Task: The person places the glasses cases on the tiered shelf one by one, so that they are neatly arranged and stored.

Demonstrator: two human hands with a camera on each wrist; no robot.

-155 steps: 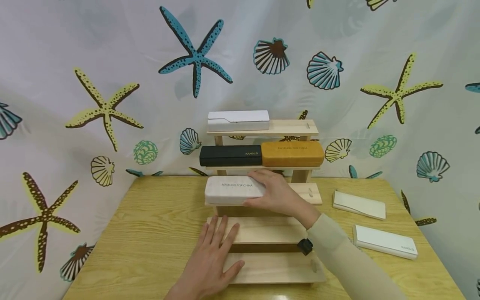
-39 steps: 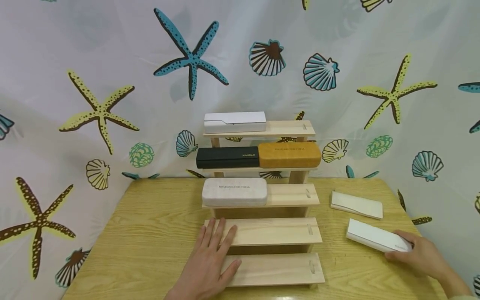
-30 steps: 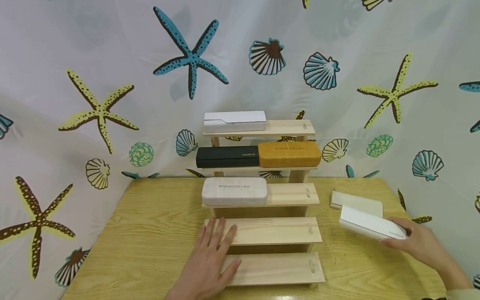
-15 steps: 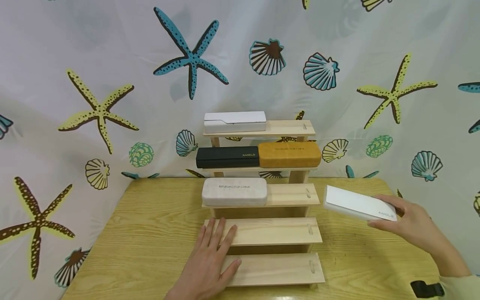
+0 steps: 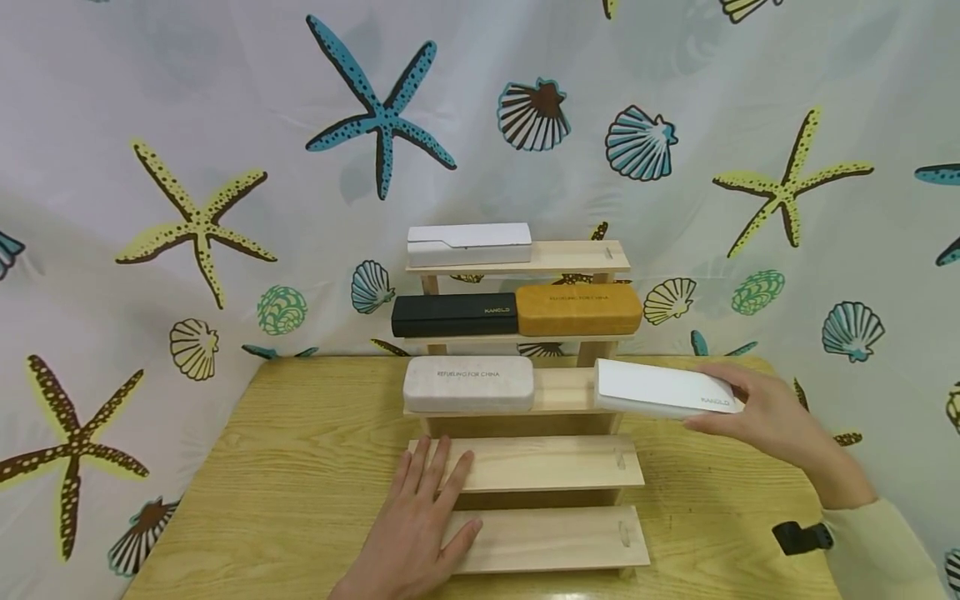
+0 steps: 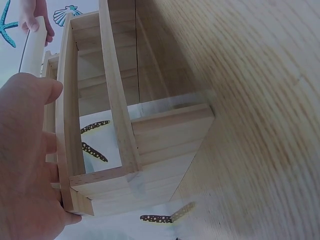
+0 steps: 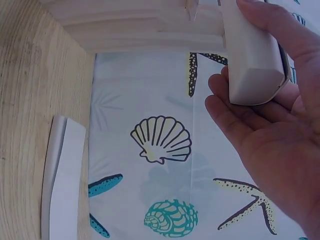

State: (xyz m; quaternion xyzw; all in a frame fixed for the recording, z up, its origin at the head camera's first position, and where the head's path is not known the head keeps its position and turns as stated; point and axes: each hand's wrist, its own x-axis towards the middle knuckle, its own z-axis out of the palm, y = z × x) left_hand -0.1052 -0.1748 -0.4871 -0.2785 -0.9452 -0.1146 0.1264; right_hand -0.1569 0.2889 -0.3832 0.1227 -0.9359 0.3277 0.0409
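A stepped wooden display rack (image 5: 525, 537) stands mid-table. My right hand (image 5: 772, 417) grips a white glasses case (image 5: 663, 387) by its right end, thumb in front and fingers behind. The case's left end hangs over the right end of the rack's third step; whether it touches cannot be told. Left of it on that step sits a pale glasses case (image 5: 468, 392) with lettering. My left hand (image 5: 416, 525) rests with spread, straight fingers on the left of the two lowest steps. In the right wrist view the held case appears end-on between thumb and fingers.
On the step above are a black glasses case (image 5: 455, 321) and an orange one (image 5: 579, 317). Another white case (image 5: 469, 250) lies on the top step. A further white case (image 7: 65, 180) lies on the table to the right. A patterned curtain (image 5: 480, 125) hangs behind.
My right hand has let go of the pale lettered case, picked up a white case from the table's right and carried it left and back to the rack. My left hand has stayed put.
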